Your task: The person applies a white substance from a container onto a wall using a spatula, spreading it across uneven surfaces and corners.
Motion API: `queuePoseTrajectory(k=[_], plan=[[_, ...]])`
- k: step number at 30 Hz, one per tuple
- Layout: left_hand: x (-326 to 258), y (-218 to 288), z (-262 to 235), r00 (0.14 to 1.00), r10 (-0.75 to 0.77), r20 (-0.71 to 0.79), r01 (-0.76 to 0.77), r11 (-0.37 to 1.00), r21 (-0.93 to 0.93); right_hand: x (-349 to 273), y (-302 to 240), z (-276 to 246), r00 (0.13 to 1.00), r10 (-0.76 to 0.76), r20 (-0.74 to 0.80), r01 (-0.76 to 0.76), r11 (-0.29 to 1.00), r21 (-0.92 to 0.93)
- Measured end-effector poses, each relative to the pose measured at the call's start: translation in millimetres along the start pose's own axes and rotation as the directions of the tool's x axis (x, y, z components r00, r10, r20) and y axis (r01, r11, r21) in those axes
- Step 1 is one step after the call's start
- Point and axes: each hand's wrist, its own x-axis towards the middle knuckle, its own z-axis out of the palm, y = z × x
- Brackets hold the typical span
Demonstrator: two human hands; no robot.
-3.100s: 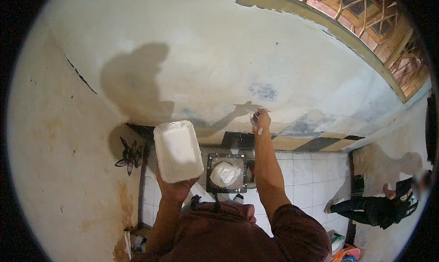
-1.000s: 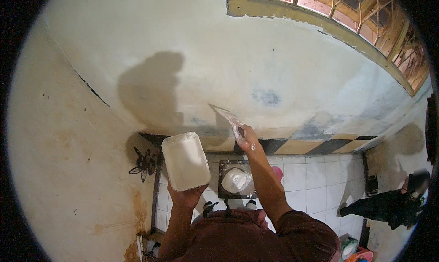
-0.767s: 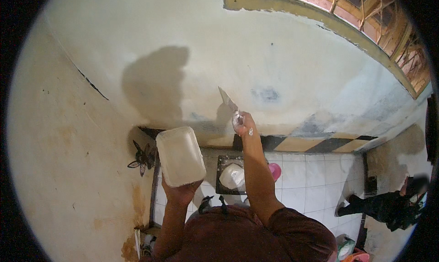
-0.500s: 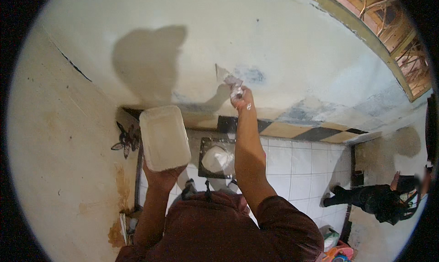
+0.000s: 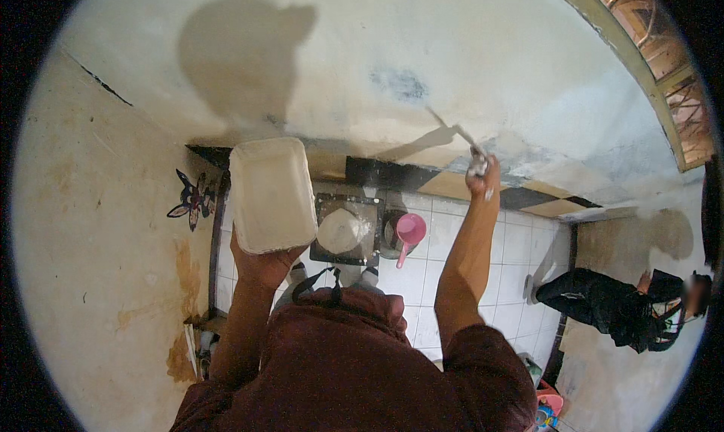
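My left hand [image 5: 264, 268] supports a cream rectangular plastic tub [image 5: 273, 197] from beneath, with its open top tipped toward me; a pale coating covers its inside. In my right hand [image 5: 483, 177], the fingers wrap round the handle of a putty knife [image 5: 464, 135]. White filler smears the fingers and wrist. The knife's blade appears nearly edge-on, close to the pale wall [image 5: 354, 47]; whether it touches is unclear. Left of the blade, a dark grey-blue patch [image 5: 400, 84] marks the wall, and a shadow of my arm and the knife falls nearby.
On the white tiled floor [image 5: 445, 240] sits a dark square board [image 5: 369, 243] bearing a white mound [image 5: 339, 231]. Beside it, a pink dipper [image 5: 410, 228] rests on a dark round container. A person in dark clothes [image 5: 611, 307] is at the right. A black-and-tan tile border [image 5: 385, 173] edges the wall.
My right hand has swung right and slightly down with the putty knife, away from the dark patch. The pink dipper has come into sight, and the view has shifted a little.
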Motion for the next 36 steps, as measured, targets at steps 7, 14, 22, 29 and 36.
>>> queuePoseTrajectory(k=[7, 14, 22, 29, 36], plan=[[6, 8, -3, 1.0, -0.005, 0.001, 0.005, 1.0, 0.024, -92, 159, 39, 1.0, 0.005, 0.008, -0.002, 0.927, -0.376], [-1, 28, -7, 0.998, -0.009, 0.068, 0.009, 1.0, 0.003, 59, 262, 16, 0.996, -0.058, 0.061, 0.076, 0.928, -0.365], [-15, 51, -25, 0.987, 0.139, 0.083, -0.154, 0.963, 0.22, 13, 204, 192, 0.974, -0.227, 0.018, 0.222, 0.93, -0.294], [-21, 64, -19, 0.994, 0.095, 0.044, -0.094, 0.995, -0.018, -35, 173, 99, 0.951, -0.289, 0.11, 0.309, 0.872, -0.381], [8, 33, 0, 0.992, -0.084, 0.093, 0.089, 0.994, -0.061, 98, 89, 4, 0.949, -0.305, 0.075, 0.307, 0.848, -0.432]])
